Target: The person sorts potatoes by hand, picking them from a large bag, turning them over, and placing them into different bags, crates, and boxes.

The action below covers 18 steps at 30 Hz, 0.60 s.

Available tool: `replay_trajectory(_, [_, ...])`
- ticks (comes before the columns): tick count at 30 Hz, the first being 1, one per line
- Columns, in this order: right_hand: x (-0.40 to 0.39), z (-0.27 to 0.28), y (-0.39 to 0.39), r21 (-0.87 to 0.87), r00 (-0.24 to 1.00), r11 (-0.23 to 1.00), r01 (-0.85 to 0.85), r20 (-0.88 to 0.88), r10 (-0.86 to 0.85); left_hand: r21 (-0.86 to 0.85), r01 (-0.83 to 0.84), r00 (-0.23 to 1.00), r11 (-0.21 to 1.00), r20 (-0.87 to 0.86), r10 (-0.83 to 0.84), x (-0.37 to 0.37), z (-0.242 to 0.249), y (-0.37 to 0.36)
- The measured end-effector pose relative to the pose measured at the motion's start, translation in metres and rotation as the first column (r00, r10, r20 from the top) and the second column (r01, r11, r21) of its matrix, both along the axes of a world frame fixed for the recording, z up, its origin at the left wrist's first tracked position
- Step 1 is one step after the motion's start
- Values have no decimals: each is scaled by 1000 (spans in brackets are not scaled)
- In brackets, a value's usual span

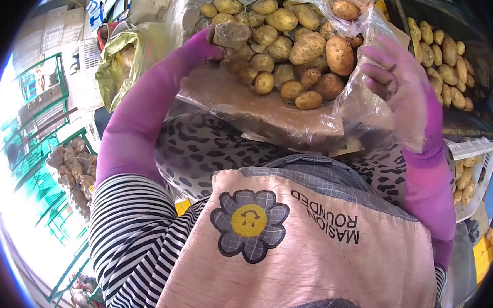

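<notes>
My left hand (206,44), in a purple glove, grips a dull, dirt-covered potato (231,35) over the left side of a cardboard box (255,109) lined with clear plastic. Many yellow-brown potatoes (306,47) lie in this box, some with soil on them. At the box's right edge, beside the plastic liner (357,84), is my right hand (387,77). Its dirty, gloved fingers are loosely bent and apart, and nothing shows between them.
A dark crate (468,31) at the right holds more potatoes. Below it stands a white crate (485,180) with potatoes. A yellow-green bag (108,72) is left of the box. Farther left are brown lumpy items (71,169) near green metal frames.
</notes>
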State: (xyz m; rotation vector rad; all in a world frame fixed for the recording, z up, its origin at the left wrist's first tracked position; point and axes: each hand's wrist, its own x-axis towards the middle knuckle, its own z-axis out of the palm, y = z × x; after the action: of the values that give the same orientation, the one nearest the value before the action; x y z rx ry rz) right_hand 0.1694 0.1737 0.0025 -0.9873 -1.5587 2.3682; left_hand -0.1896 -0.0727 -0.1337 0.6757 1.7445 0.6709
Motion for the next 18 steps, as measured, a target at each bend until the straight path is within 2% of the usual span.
replay_trajectory(2, [1,0,-13,90,989,985,-147,5,147,158,44,994,986,89,-59,21,32,21])
replay_trajectory(4, [3,-11,-28,230,938,916,-330,-31,345,425,92,982,900,111,-153,64,69,49])
replay_trajectory(5, [2,-20,-37,263,944,924,-279,-103,315,555,114,971,824,112,-210,88,86,60])
replay_trajectory(8, [3,-29,-50,367,923,918,-147,-283,261,579,78,964,812,164,-210,150,122,82])
replay_trajectory(9, [4,-21,-51,284,926,953,-104,-321,197,638,72,944,767,204,-258,168,126,88])
replay_trajectory(10, [7,-13,-51,199,927,978,-53,-355,122,621,73,959,781,172,-227,184,131,93])
replay_trajectory(12, [30,5,-36,90,914,995,-46,-399,78,597,100,970,796,120,-212,218,152,101])
replay_trajectory(13, [38,13,-32,-58,903,997,-48,-429,19,599,465,885,652,-328,-330,220,152,98])
replay_trajectory(14, [55,21,-31,134,880,987,88,-476,-14,667,235,924,707,73,-376,246,182,112])
replay_trajectory(16, [98,48,-23,240,860,917,318,-480,-173,715,304,907,630,-14,-421,272,192,119])
replay_trajectory(17, [122,72,-20,295,842,857,423,-476,-252,632,408,909,659,-212,-360,265,177,110])
replay_trajectory(18, [148,99,-18,195,809,862,467,-487,-328,644,480,872,595,-282,-400,253,161,111])
